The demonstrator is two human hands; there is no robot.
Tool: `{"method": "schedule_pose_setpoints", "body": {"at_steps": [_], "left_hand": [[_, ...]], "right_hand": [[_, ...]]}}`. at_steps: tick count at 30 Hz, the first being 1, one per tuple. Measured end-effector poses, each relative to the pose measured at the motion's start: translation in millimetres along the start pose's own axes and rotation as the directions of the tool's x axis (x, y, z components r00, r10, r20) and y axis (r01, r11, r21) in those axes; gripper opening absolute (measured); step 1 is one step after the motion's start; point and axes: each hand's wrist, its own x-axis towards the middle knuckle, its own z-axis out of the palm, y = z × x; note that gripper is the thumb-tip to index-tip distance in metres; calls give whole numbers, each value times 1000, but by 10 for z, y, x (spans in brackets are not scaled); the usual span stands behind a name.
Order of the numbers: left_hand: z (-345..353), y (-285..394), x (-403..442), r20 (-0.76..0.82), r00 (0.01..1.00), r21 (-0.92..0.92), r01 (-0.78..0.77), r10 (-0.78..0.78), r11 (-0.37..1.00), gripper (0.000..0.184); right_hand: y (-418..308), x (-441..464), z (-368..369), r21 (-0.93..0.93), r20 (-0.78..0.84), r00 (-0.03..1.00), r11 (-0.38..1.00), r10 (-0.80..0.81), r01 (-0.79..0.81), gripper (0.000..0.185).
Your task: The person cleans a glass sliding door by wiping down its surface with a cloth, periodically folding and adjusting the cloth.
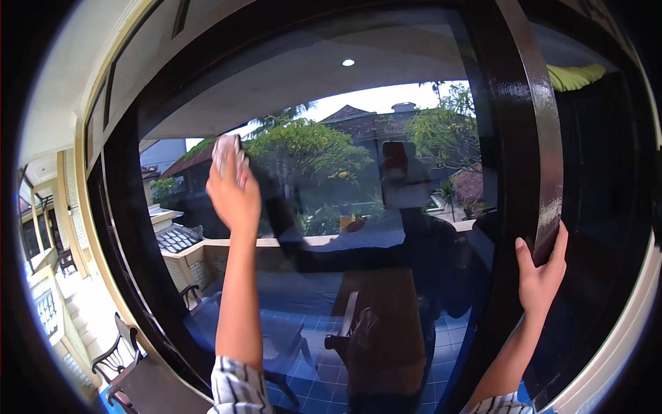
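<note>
We have left hand (234,196) fingers bunched over cloth (227,153), likely soft, light, best gripped mid-bundle; right hand (543,272) thumb and fingers pinching frame edge (550,172).

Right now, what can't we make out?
All in the head view:
- Crumpled pale pink cloth: partly hidden by the bare left hand.
- Bare right hand: palm turned away.
- What lies behind large dark glass pane: masked by reflections.
- Yellow-green fabric: left end hidden by dark brown door frame.
- Dark wooden chair: lower part cut by bottom edge.
</note>
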Motion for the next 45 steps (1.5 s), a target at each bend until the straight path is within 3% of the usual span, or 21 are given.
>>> {"method": "schedule_pose_setpoints", "body": {"at_steps": [2, 5, 8, 16, 18, 20, 22, 23, 25, 26, 28, 30, 31, 32, 34, 36, 37, 38, 40, 43, 45], "left_hand": [[154, 562, 326, -39, 999, 37, -14, 16, 999, 56], [122, 1577, 386, -143, 928, -266, -370, 343, 890, 60], [-116, 2249, -371, 113, 884, -394, -380, 454, 837, 63], [-841, 1265, -2034, 256, 636, -622, -468, 728, 628, 70], [-1127, 830, -2275, 347, 664, -552, -427, 663, 716, 72], [-1437, 470, -2644, 546, 739, -416, -169, 394, 894, 61], [-1708, 424, -2896, 609, 791, -366, 209, 63, 907, 51], [-1806, 451, -2951, 634, 765, -329, 396, -110, 857, 45], [-1919, 642, -2999, 777, 577, -430, 779, -253, 457, 39], [-1990, 764, -2980, 849, 453, -413, 890, -272, 194, 35], [-2127, 1057, -2671, 894, 435, -421, 898, -105, 127, 43], [-2204, 1246, -2527, 960, 279, -274, 934, -11, -230, 51], [-2213, 1229, -2425, 985, 85, -17, 913, 148, -409, 65], [-2230, 1199, -2431, 970, 145, -52, 909, 197, -414, 71], [-2206, 1186, -2415, 915, 276, -128, 890, 293, -438, 85], [-2132, 1090, -2296, 845, 442, -321, 870, 301, -376, 98], [-2135, 973, -2276, 859, 430, -368, 895, 276, -251, 96], [-2136, 842, -2257, 872, 423, -405, 906, 248, -120, 95], [-2137, 625, -2351, 905, 415, -409, 910, 92, -75, 82], [-2217, 309, -2551, 878, 426, -434, 901, -218, 13, 66], [-2268, 136, -2789, 801, 424, -420, 901, -422, 108, 46]], "right_hand": [[-12, -9, 8, -27, -25, 999, 999, -22, 21, 69], [14, -12, -18, -23, -21, 999, 999, -36, 35, 71], [65, -9, -56, 6, 18, 999, 999, -50, 50, 73], [58, -47, -98, -41, 62, 997, 998, -43, 46, 73], [12, -90, -93, -49, 48, 999, 999, -12, 14, 70], [-51, -87, -118, -370, -74, 863, 817, -500, 442, 61], [162, -432, -83, -205, -251, 756, 796, -605, 569, 30], [139, -665, -86, -48, -172, 764, 780, -622, 624, 25], [-200, -1104, 18, 324, 303, 755, 808, -581, 492, 29], [-493, -1272, -6, 356, 663, 579, 880, -475, 314, 50], [-691, -1684, 267, 523, 726, 423, 835, -542, 172, 74], [-592, -2074, 442, 647, 711, 464, 751, -529, -134, 83], [-567, -2049, 447, 600, 744, 443, 792, -499, -115, 79], [-596, -1961, 480, 599, 671, 495, 797, -552, 76, 76], [-645, -1762, 598, 618, 606, 591, 783, -532, 71, 72], [-882, -1406, 696, 610, 575, 505, 749, -644, 260, 55], [-895, -1213, 845, 520, 479, 459, 663, -748, 539, 45], [-990, -941, 998, 522, 477, 478, 675, -738, 521, 40], [-1206, -228, 1332, 280, 283, 347, 423, -894, 861, 42], [-1303, 681, 1746, 107, 206, 447, 474, -870, 874, 47], [-1535, 999, 1884, 211, 145, 562, 580, -814, 786, 42]]}}
